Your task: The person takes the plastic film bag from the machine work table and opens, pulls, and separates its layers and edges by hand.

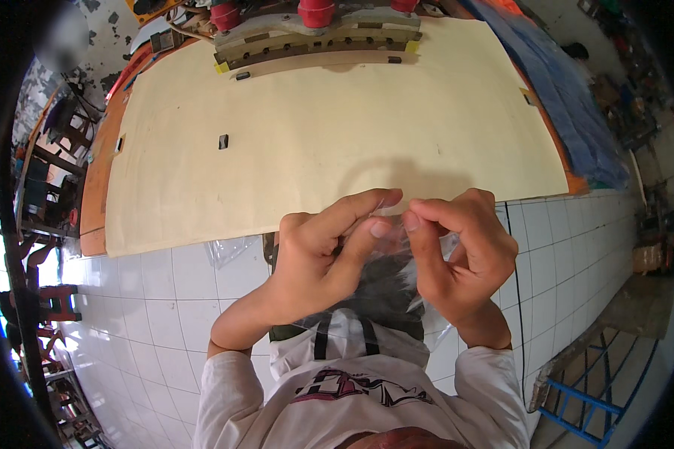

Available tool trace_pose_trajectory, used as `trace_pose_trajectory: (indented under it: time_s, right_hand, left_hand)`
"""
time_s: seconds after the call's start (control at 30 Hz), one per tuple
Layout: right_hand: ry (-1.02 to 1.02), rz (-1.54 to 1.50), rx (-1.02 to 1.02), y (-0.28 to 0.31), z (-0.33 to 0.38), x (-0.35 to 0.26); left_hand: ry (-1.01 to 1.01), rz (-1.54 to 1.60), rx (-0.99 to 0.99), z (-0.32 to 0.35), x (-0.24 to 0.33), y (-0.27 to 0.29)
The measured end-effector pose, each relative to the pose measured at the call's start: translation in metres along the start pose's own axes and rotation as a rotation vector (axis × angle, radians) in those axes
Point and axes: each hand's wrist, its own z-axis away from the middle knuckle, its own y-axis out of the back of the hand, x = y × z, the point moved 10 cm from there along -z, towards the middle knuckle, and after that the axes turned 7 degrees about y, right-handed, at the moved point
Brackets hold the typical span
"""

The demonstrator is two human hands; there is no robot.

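Thin clear plastic, perhaps a bag, hangs between my two hands in front of the table's near edge. The thumb and forefinger of my left hand pinch its upper edge. Close beside them, the thumb and fingertips of my right hand are also closed on it. Its lower part is hard to make out against my dark clothing. Under the hands and beyond them lies a cream sheet covering the tabletop.
A heavy metal bar with red parts stands at the table's far side. Small dark blocks sit on the sheet. Blue plastic sheeting lies along the right edge. Another clear plastic piece hangs at the near edge. A blue metal frame stands lower right.
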Motion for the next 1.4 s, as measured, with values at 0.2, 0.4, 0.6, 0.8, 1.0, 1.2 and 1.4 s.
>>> trace_pose_trajectory:
  time_s: [0.2,0.4,0.6,0.8,1.0,1.2,1.4]
  right_hand:
    - [-0.004,0.001,-0.025,-0.002,0.001,0.001]
    - [0.017,-0.006,-0.014,-0.003,-0.001,-0.002]
    - [0.068,0.033,-0.029,-0.003,-0.003,-0.007]
    - [0.101,0.050,-0.041,-0.005,-0.003,-0.012]
    - [0.094,0.038,-0.039,-0.005,-0.003,-0.011]
    - [0.102,0.044,-0.043,-0.005,-0.004,-0.013]
    - [0.093,0.022,-0.065,-0.010,-0.007,-0.011]
  left_hand:
    - [-0.025,-0.051,-0.027,0.000,0.009,0.002]
    - [-0.014,-0.018,-0.027,0.002,0.006,0.003]
    - [-0.006,0.001,-0.028,0.002,0.008,0.002]
    - [-0.033,-0.018,-0.025,0.003,0.009,0.003]
    - [-0.022,-0.004,-0.023,0.003,0.007,0.004]
    - [-0.041,0.014,-0.004,0.004,0.010,0.005]
    - [-0.002,0.151,-0.017,0.003,0.004,0.005]
